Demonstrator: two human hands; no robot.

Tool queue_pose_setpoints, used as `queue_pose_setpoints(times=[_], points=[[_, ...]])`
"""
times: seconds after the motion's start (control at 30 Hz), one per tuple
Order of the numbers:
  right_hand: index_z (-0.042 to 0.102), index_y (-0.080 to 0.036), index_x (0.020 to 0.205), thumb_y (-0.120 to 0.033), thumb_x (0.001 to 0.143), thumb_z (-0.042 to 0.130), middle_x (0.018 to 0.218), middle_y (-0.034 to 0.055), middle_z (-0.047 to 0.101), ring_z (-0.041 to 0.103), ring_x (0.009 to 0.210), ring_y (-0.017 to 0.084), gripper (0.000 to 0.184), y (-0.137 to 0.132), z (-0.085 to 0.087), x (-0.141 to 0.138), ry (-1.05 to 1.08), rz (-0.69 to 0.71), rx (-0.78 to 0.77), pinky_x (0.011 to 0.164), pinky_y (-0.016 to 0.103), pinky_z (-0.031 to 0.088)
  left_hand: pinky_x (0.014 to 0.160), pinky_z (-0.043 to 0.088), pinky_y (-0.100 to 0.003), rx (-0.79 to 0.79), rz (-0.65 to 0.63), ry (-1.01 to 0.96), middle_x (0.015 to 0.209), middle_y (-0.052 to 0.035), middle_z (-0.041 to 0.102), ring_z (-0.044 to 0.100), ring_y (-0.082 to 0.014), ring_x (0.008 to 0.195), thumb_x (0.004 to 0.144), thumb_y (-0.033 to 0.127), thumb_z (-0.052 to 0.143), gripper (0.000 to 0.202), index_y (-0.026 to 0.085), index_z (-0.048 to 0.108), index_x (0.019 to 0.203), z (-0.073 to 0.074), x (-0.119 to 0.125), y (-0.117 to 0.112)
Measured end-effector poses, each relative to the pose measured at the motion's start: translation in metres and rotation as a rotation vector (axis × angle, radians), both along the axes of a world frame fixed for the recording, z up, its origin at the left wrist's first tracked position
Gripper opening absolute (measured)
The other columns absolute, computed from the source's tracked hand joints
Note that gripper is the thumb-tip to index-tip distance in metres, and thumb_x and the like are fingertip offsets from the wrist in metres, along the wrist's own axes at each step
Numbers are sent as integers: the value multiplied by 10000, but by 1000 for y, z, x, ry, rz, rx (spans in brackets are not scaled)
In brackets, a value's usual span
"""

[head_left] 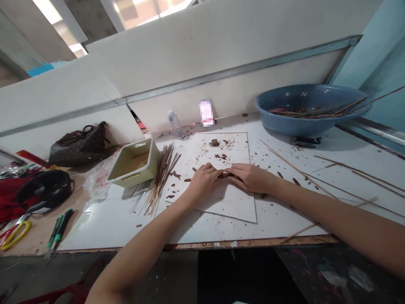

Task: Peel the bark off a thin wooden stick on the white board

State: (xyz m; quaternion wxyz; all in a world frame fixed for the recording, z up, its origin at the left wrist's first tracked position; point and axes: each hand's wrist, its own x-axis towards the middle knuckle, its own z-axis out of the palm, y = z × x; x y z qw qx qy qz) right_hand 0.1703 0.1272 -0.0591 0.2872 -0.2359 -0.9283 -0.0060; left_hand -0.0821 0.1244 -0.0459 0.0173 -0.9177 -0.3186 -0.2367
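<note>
Above a white board (228,207) on the table, my left hand (205,180) and my right hand (247,176) are close together, fingers curled. Between them runs a thin stick with brown paste (226,174) on it, and both hands are closed on it. Its left end (187,180) pokes out past my left hand. Brown paste lumps (214,142) and crumbs lie on the board beyond my fingers. To the left, a bundle of thin sticks (163,177) rests beside a pale green plastic basket (134,162). My palms hide part of the stick.
A blue basin (294,122) holding long sticks stands at the back right, with loose sticks (344,190) below it. A clear bottle (173,122) and a blurred phone (206,113) stand by the partition. A brown handbag (79,145), black cap (44,190) and green-handled tools (60,228) lie left.
</note>
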Motion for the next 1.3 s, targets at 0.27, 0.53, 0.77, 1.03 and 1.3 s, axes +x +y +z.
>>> queue_pose_setpoints(times=[0.27, 0.53, 0.77, 1.03, 1.3], points=[[662, -171, 1420, -241, 1137, 531, 1183, 148, 785, 765, 1045, 261, 320, 2, -2, 10, 56, 54, 19, 917, 437, 681, 830, 558, -404, -82, 1, -63, 913, -66, 817, 663, -252, 913, 1081, 392, 659, 237, 252, 818, 1186, 4, -4, 1], [616, -134, 1455, -176, 1132, 525, 1097, 143, 778, 750, 954, 246, 339, -1, -3, 7, 45, 108, 105, 798, 388, 654, 750, 539, -373, -226, 12, -195, 825, -54, 783, 612, -242, 881, 1068, 392, 689, 217, 272, 869, 1080, 2, -4, 0], [696, -159, 1282, -194, 1149, 475, 907, 77, 723, 697, 843, 216, 260, -3, -4, 6, 1, 116, 82, 769, 359, 622, 722, 530, -362, -199, -21, -175, 732, -57, 707, 573, -242, 863, 1083, 373, 662, 279, 252, 877, 952, -5, -2, 1], [728, -178, 1333, -272, 1120, 589, 1073, 121, 797, 763, 948, 244, 271, 1, -5, 4, 188, 65, -14, 845, 399, 668, 824, 581, -397, -119, -45, -126, 933, -64, 804, 642, -253, 969, 1042, 362, 732, 203, 286, 853, 1185, 2, -8, 8], [777, -225, 1237, -351, 1084, 658, 1093, 104, 811, 780, 1021, 267, 231, -1, -2, 2, 273, 6, -252, 899, 426, 664, 830, 602, -420, -6, -60, -108, 978, -92, 780, 626, -267, 1001, 1071, 352, 674, 211, 268, 840, 1170, -1, -6, 4]])
